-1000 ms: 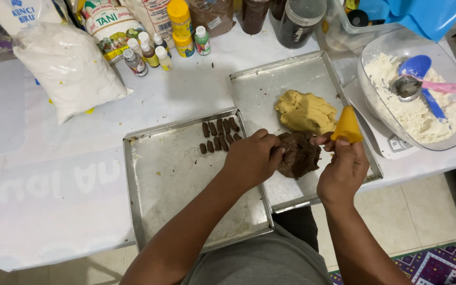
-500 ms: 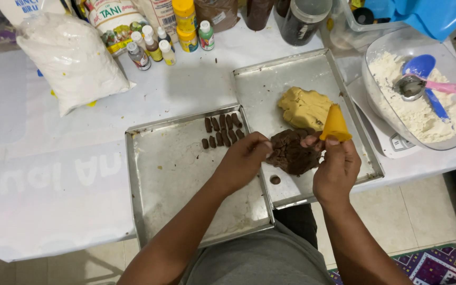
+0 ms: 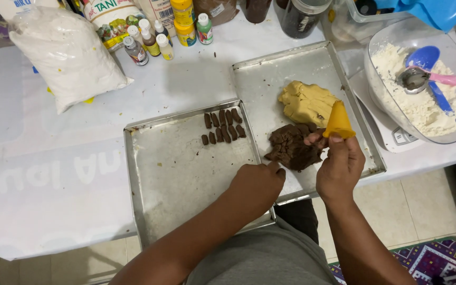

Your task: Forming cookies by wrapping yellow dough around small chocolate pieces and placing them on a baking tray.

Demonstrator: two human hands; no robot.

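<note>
The right hand (image 3: 340, 168) pinches a yellow scraper (image 3: 338, 121) over the brown dough (image 3: 293, 148). The left hand (image 3: 257, 184) rests curled and empty beside it. Cut small, even pieces.

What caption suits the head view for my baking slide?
Right hand holds a yellow scraper at brown dough; left hand rests by the tray.

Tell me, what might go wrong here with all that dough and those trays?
The front tray juts past the table edge under the left hand, so a press there may tip it. The brown dough touches the yellow dough, so colours could smear together. The right hand, holding the orange scraper, could squash the small pieces when reaching across.
</note>
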